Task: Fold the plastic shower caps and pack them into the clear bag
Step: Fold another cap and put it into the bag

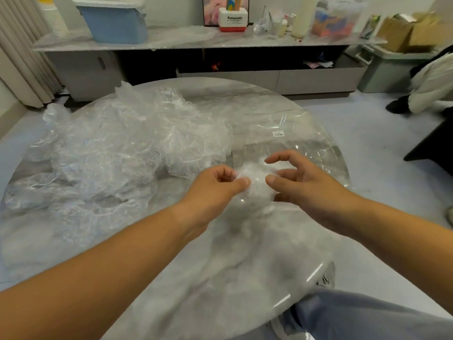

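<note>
Cap: one, scrunched into a wad, at the near edge of bag on table. Likely light, soft, slippery and springy; best pinched at the gathered rim. Left hand pinches it; right hand is alongside, fingers loose, holding nothing. Loose caps are heaped left of bag.

One left hand, one right hand, one bunched shower cap, one clear bag and one cap heap at ten o'clock share one table.
</note>
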